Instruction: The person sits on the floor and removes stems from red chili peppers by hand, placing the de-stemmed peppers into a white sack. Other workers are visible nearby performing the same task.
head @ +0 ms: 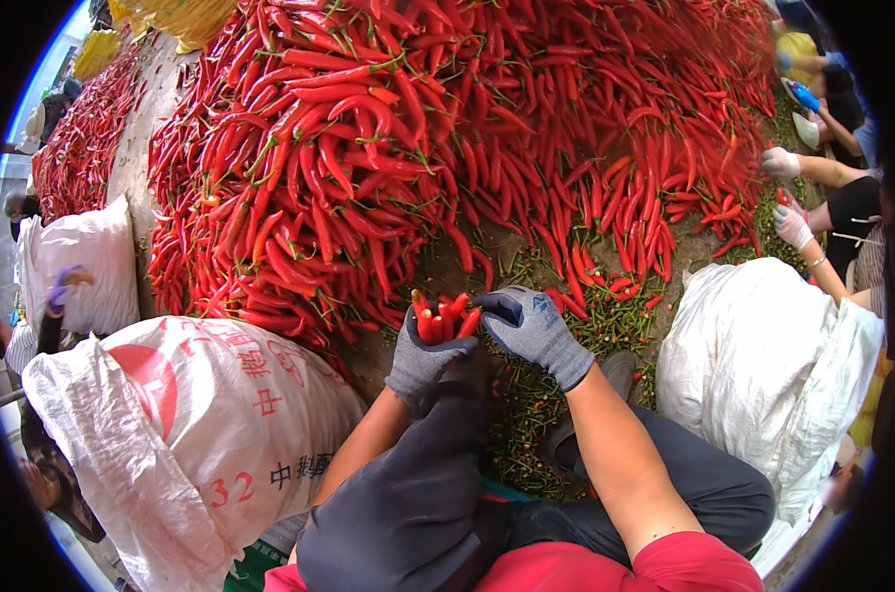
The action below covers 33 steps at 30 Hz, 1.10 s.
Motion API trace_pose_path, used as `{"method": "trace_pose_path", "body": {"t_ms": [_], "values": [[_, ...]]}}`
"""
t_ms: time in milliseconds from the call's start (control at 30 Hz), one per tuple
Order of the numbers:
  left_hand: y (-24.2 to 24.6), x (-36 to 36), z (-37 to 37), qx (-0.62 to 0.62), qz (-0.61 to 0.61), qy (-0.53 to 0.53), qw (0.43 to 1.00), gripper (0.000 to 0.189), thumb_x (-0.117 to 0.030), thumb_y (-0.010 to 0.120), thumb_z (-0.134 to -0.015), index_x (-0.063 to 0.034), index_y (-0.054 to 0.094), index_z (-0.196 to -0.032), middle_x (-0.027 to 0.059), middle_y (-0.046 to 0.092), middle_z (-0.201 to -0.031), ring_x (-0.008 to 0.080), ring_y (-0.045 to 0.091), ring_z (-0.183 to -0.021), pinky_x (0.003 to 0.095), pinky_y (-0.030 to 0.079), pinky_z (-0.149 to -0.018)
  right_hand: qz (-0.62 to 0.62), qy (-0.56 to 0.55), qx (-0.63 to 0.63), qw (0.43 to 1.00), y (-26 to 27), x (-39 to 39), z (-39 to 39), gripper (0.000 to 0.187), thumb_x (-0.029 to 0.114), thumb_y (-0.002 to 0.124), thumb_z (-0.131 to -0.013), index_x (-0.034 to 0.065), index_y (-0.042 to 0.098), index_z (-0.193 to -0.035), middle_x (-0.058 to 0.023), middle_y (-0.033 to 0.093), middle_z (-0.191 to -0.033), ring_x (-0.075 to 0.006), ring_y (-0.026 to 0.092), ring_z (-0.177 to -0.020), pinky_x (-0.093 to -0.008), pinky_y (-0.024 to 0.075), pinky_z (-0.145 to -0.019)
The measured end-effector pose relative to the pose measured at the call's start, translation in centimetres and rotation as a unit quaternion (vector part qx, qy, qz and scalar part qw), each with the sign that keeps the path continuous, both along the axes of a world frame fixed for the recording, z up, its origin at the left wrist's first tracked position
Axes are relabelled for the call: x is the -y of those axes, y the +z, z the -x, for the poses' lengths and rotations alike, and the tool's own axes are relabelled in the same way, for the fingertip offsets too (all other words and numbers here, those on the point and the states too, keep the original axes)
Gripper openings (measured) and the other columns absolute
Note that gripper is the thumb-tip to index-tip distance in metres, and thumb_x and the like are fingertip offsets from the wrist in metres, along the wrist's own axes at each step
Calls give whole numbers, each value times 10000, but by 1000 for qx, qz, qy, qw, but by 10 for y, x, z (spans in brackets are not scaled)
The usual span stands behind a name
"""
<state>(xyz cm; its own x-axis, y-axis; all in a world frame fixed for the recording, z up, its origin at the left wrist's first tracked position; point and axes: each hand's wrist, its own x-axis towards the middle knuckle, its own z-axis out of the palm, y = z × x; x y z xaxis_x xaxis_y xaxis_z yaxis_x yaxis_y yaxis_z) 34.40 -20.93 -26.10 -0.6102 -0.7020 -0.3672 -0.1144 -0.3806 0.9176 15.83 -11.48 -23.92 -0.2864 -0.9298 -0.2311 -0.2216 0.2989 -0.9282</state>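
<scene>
My left hand (pixel 429 359), in a grey work glove, is closed around a bunch of red chili peppers (pixel 446 320) whose upper ends point up, most showing no stem. Just to its right is my right hand (pixel 525 322), in a matching glove, with thumb and forefinger pinched at the end of one pepper in the bunch. Whether they grip a stem there cannot be told. Beyond both hands rises a large heap of red chili peppers (pixel 388 163), many with green stems. Green pepper stems (pixel 525 436) and a few red bits litter the ground below my hands.
A bulging white woven sack (pixel 270 414) with printing stands at my left, another white sack (pixel 758 385) at my right. A further sack (pixel 85 274) and pepper heap (pixel 88 126) lie far left. People's gloved hands (pixel 791 226) work along the right edge. My shoe (pixel 621 374) rests among stems.
</scene>
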Motion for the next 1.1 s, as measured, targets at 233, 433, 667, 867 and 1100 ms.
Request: {"method": "trace_pose_path", "body": {"t_ms": [233, 433, 667, 867, 1100], "values": [[0, 3, 3, 5, -101, 1, 995, 621, -68, 875, -697, -48, 488, -1182, 44, 604, -1137, 139, 577, -1047, 309, 506, -884, -68, -43, -16, 997, 13, 2, 12, 389, 354, 748, -817, 20, 702, -1011, -133, 698, -894, -241, 672, -811, -347, 532, -764], [14, -1, 5, 34, -227, -15, 973, 463, -113, 812, -791, -84, 529, -1156, 43, 632, -1084, 141, 634, -941, 310, 551, -686, -151, 2, -20, 988, 13, 5, 7, 525, 537, 756, -806, 16, 685, -794, -112, 640, -698, -241, 615, -641, -361, 496, -638], [10, 1, 3, 21, -235, -85, 968, 499, -102, 792, -796, -91, 549, -1231, 64, 612, -1177, 175, 604, -1063, 305, 521, -846, -79, -24, -7, 997, -6, 3, -14, 562, 531, 572, -946, 17, 637, -729, -166, 598, -653, -273, 617, -624, -421, 477, -615], [8, -11, -3, -62, -301, -28, 951, 509, -71, 727, -818, -65, 529, -1287, 42, 568, -1250, 146, 517, -1168, 302, 420, -1029, -157, -82, 331, 927, -7, -9, -15, 568, 528, 511, -984, 22, 646, -762, -76, 570, -586, -191, 557, -478, -348, 457, -493], [-2, -9, -1, -71, -311, 30, 947, 602, -47, 820, -734, -63, 490, -1237, 27, 585, -1189, 151, 580, -1073, 315, 479, -992, -171, -167, 234, 942, -1, -11, -9, 328, 330, 627, -968, 12, 684, -913, -44, 618, -680, -101, 563, -538, -283, 464, -498]]}}
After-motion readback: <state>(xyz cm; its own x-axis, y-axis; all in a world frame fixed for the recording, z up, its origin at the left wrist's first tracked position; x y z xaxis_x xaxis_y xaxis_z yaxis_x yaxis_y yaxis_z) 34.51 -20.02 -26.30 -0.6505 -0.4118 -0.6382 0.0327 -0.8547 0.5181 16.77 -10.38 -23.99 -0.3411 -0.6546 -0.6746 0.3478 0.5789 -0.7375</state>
